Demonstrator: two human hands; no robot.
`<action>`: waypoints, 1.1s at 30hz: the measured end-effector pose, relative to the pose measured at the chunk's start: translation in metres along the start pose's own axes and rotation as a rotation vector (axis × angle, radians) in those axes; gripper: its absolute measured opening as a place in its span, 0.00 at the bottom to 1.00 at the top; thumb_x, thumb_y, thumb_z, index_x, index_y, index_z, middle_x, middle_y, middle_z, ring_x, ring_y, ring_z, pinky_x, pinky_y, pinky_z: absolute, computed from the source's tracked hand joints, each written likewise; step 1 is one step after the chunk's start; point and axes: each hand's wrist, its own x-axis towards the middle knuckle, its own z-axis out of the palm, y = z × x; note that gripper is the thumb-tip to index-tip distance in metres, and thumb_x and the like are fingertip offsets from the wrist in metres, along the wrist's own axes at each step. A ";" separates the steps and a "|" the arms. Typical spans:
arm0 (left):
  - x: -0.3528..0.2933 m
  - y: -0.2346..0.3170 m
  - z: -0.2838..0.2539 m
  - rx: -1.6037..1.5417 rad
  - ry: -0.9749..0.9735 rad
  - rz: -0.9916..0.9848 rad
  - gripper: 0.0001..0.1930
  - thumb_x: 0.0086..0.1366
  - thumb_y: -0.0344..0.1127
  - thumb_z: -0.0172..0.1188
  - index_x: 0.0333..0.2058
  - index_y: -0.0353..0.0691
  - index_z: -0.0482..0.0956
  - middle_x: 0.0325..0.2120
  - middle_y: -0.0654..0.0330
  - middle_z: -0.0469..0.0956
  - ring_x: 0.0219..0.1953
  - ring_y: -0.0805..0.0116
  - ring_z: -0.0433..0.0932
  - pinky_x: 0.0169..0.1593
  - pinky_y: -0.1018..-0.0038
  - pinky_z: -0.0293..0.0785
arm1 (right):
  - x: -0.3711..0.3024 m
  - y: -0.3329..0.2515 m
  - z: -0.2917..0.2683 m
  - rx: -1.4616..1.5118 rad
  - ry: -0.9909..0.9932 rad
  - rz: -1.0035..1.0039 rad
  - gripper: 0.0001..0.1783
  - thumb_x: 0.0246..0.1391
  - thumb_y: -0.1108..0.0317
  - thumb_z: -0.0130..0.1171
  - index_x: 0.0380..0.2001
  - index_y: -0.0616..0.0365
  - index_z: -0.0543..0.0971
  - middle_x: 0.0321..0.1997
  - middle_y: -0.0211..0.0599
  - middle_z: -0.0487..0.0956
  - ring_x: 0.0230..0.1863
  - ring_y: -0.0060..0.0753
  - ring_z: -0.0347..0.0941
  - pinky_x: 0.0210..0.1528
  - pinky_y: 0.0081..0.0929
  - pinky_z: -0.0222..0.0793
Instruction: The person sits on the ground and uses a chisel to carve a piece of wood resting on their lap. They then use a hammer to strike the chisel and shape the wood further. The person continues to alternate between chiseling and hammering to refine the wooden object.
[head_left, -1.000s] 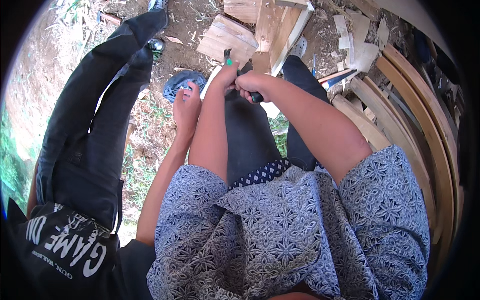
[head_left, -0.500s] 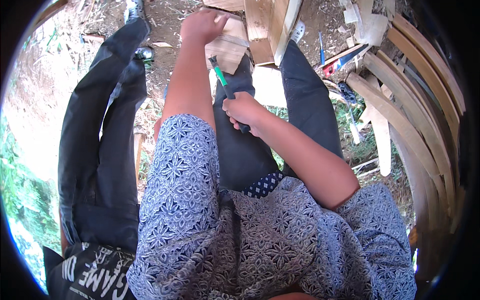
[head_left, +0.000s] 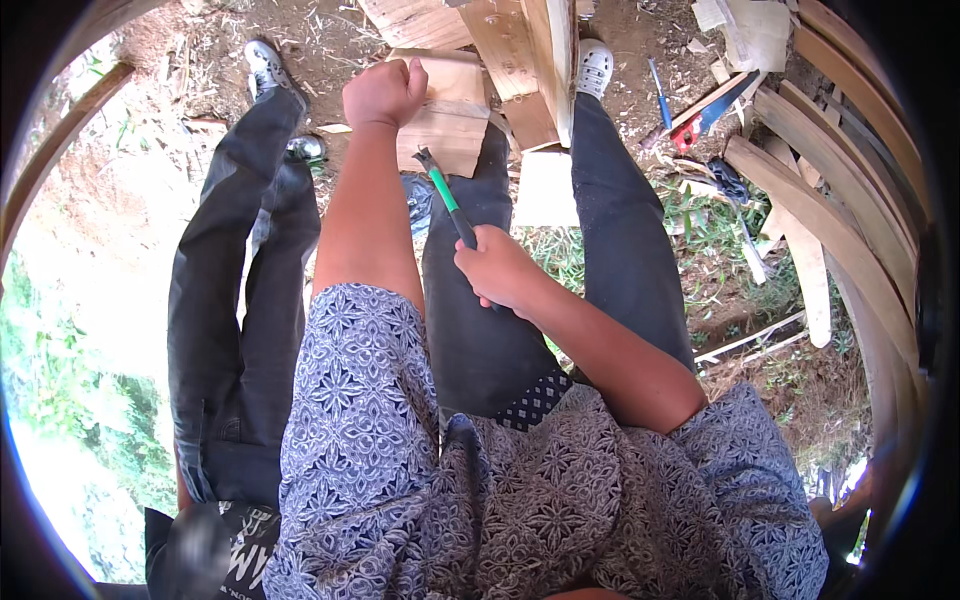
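My right hand is wrapped round the black lower handle of a hammer. Its green-banded shaft slants up and left, and the small dark head is over the near part of a pale wooden board. At the board's left side, my left hand is curled into a fist with the thumb raised. Whatever those fingers may hold is hidden. Beyond and to the right stands an upright assembly of wooden planks, between my legs.
Another person's dark-trousered legs stretch out on my left. To the right lie a handsaw with a red handle, a blue-handled screwdriver and a stack of long planks. Wood shavings litter the dirt ground.
The whole view has shifted, so the ground and far shoes show more. My right hand and the hammer sit lower in the picture. My left fist stays by the board with its thumb lifted.
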 end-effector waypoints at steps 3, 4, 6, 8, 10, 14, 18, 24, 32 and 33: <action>-0.011 -0.003 0.004 0.013 -0.014 -0.029 0.28 0.68 0.59 0.43 0.26 0.47 0.85 0.28 0.54 0.85 0.34 0.51 0.85 0.38 0.56 0.80 | -0.006 0.012 -0.003 -0.021 0.013 -0.019 0.14 0.63 0.63 0.51 0.29 0.63 0.71 0.17 0.33 0.72 0.13 0.27 0.69 0.19 0.30 0.66; -0.005 -0.002 0.006 0.038 -0.022 -0.015 0.28 0.68 0.59 0.43 0.26 0.47 0.85 0.29 0.53 0.85 0.34 0.51 0.85 0.38 0.56 0.80 | -0.004 0.010 -0.003 -0.007 0.039 -0.056 0.14 0.61 0.64 0.51 0.27 0.65 0.73 0.17 0.35 0.74 0.14 0.30 0.71 0.20 0.31 0.68; 0.001 0.003 0.004 0.082 -0.072 -0.012 0.28 0.68 0.60 0.43 0.27 0.46 0.85 0.31 0.52 0.85 0.35 0.51 0.85 0.39 0.56 0.80 | 0.000 0.009 0.001 -0.021 0.033 -0.043 0.15 0.61 0.64 0.51 0.27 0.67 0.73 0.17 0.36 0.74 0.14 0.30 0.71 0.20 0.32 0.68; -0.007 0.003 0.003 0.012 -0.019 -0.033 0.27 0.68 0.59 0.44 0.28 0.47 0.85 0.31 0.52 0.85 0.35 0.50 0.85 0.40 0.56 0.80 | 0.005 0.007 -0.001 -0.010 -0.022 -0.010 0.16 0.60 0.65 0.50 0.25 0.68 0.73 0.18 0.39 0.74 0.16 0.31 0.72 0.23 0.34 0.69; -0.014 -0.010 -0.002 -0.094 -0.047 -0.037 0.24 0.68 0.57 0.50 0.33 0.45 0.85 0.30 0.50 0.84 0.33 0.47 0.84 0.40 0.54 0.79 | 0.002 -0.010 0.002 -0.044 -0.070 0.058 0.14 0.64 0.65 0.49 0.28 0.64 0.71 0.21 0.36 0.72 0.18 0.28 0.70 0.20 0.29 0.68; -0.025 -0.025 -0.005 -0.645 0.260 0.052 0.22 0.68 0.54 0.58 0.43 0.38 0.83 0.36 0.44 0.82 0.41 0.43 0.81 0.48 0.54 0.75 | 0.004 -0.035 0.003 -0.056 -0.184 0.153 0.12 0.64 0.67 0.50 0.30 0.64 0.72 0.27 0.37 0.74 0.24 0.28 0.72 0.25 0.27 0.76; -0.047 -0.062 0.032 -0.628 0.583 -0.322 0.28 0.69 0.60 0.54 0.45 0.37 0.83 0.40 0.41 0.82 0.46 0.38 0.79 0.54 0.52 0.73 | -0.011 -0.077 0.028 -0.078 -0.070 0.213 0.08 0.59 0.71 0.48 0.34 0.64 0.74 0.32 0.38 0.74 0.30 0.28 0.75 0.30 0.26 0.80; -0.143 -0.068 0.049 -0.671 0.108 -0.960 0.41 0.71 0.69 0.32 0.43 0.40 0.86 0.43 0.40 0.82 0.50 0.39 0.79 0.53 0.49 0.73 | -0.008 -0.071 0.057 -0.344 -0.086 0.311 0.06 0.58 0.72 0.48 0.36 0.61 0.72 0.29 0.34 0.73 0.26 0.24 0.71 0.25 0.25 0.73; -0.081 -0.055 0.062 -0.528 0.188 -0.709 0.37 0.73 0.62 0.32 0.37 0.42 0.87 0.36 0.45 0.85 0.43 0.41 0.83 0.47 0.50 0.77 | -0.010 -0.029 0.030 -0.068 0.045 0.156 0.08 0.58 0.71 0.51 0.41 0.57 0.70 0.22 0.22 0.67 0.18 0.16 0.63 0.19 0.22 0.58; -0.079 -0.057 0.065 -0.535 0.184 -0.691 0.37 0.73 0.62 0.32 0.37 0.42 0.87 0.36 0.44 0.85 0.43 0.41 0.83 0.47 0.50 0.77 | -0.009 -0.026 0.028 -0.035 0.041 0.145 0.09 0.58 0.71 0.51 0.42 0.56 0.70 0.22 0.22 0.67 0.18 0.16 0.62 0.18 0.22 0.58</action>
